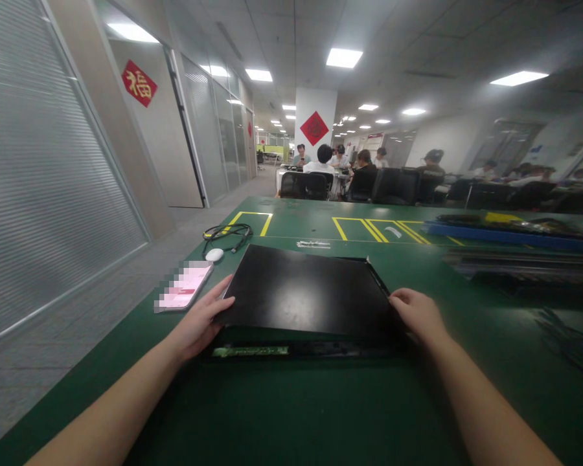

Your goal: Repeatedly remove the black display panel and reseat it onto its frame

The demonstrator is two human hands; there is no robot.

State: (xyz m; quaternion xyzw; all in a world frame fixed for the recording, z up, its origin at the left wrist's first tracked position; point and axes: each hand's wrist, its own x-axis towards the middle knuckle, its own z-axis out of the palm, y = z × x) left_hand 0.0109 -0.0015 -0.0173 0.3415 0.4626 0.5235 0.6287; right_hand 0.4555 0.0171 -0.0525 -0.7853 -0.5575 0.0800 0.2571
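A flat black screen panel (306,291) is tilted over a dark frame (350,349), with a green circuit-board strip (252,351) showing along the near side. My left hand (206,317) grips the panel's left edge, thumb on top and fingers underneath. At the right edge, my right hand (418,314) has its thumb and forefinger closed on the panel's side. Whether those fingers also hold the frame below cannot be made out. Part of the frame's far right corner sticks out behind the panel.
On the green table (291,414), a phone (187,286), a white mouse (214,255) and a coiled black cable (228,236) lie to the left. Blurred stacked panels (510,265), a blue tray (505,234) and cables (571,340) are on the right. Several people sit beyond.
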